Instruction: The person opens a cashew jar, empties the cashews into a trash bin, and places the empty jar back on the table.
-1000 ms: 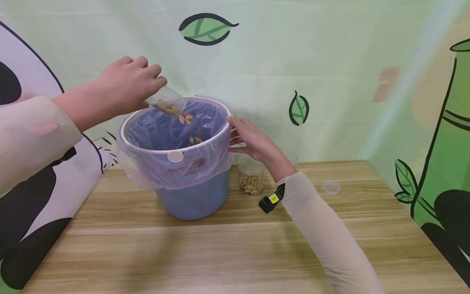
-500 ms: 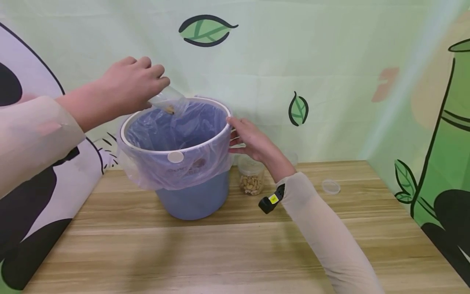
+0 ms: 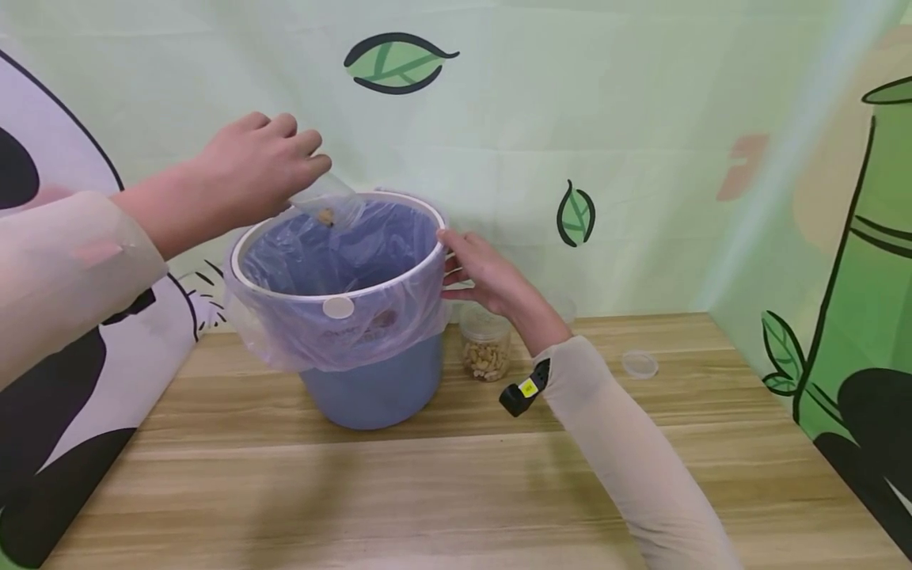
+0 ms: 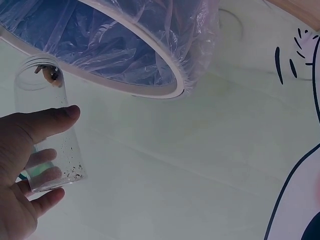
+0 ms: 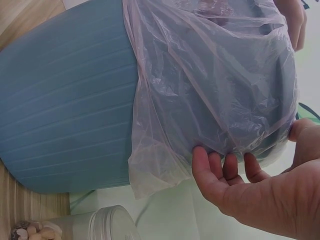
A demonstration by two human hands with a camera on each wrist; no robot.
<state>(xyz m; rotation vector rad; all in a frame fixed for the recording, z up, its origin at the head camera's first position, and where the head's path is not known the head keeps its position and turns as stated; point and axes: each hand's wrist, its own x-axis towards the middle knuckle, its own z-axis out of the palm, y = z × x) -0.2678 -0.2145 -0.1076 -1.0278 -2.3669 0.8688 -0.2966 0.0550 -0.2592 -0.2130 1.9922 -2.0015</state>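
Observation:
My left hand (image 3: 267,170) grips a clear plastic jar (image 4: 70,150), tipped mouth-down over the opening of a blue trash bin (image 3: 374,392). A small clump of nut pieces (image 4: 53,76) sits just inside the jar's mouth, and dark crumbs cling near its base. A thin pinkish bin liner (image 3: 406,328) folds over the bin's white rim (image 3: 306,298) and hangs down outside. At the bin's right side, my right hand (image 3: 492,273) holds the rim, thumb on top and fingers against the lined wall. The bottom of the bin is hidden.
Beside the bin, under my right forearm, stands a clear lidded jar (image 3: 487,360) partly filled with nuts. Another clear container (image 3: 565,307) shows partly behind that arm. A round clear lid (image 3: 640,364) lies on the wooden table (image 3: 456,491). A printed cloth (image 3: 641,158) hangs behind.
Nuts have dropped out of the tipped jar into the bin, leaving a small clump at its mouth. Both hands keep nearly the same positions.

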